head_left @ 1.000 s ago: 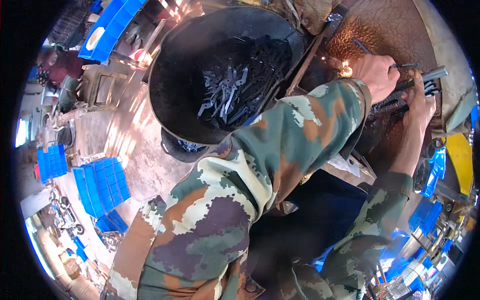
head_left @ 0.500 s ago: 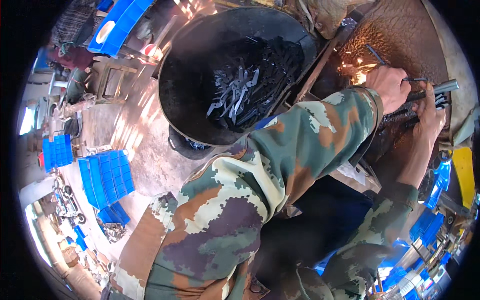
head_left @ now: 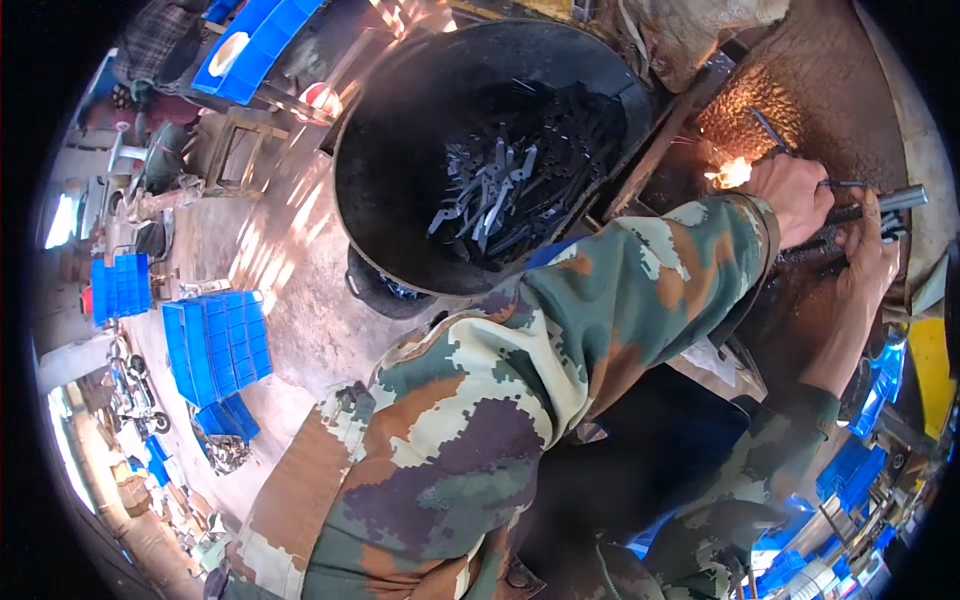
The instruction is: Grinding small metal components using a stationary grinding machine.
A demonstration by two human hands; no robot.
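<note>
My left hand (head_left: 790, 200) is closed around a slim dark metal piece (head_left: 768, 128). One of its ends points toward bright sparks (head_left: 730, 172); a thin end comes out on the other side, beside my right hand. My right hand (head_left: 868, 258) is closed about a grey metal bar (head_left: 905, 197), one finger crossing over it. Just below the bar, several dark rod ends show next to that hand. To the left stands a big black basin (head_left: 350, 215) with many loose dark metal pieces (head_left: 490, 195) shaped like plier halves. What makes the sparks is hidden.
Close behind the basin hangs a worn brown cloth (head_left: 685, 35). A rusty metal edge (head_left: 650, 150) runs between basin and sparks. Blue crates (head_left: 215, 345) stand on the floor at left, near a wooden frame (head_left: 240, 155). A yellow panel (head_left: 932, 375) is at far right.
The whole view has shifted slightly, so everything sits a little lower and further right. Sparks now bunch into a brighter spot beside my left hand. Both hands keep their hold.
</note>
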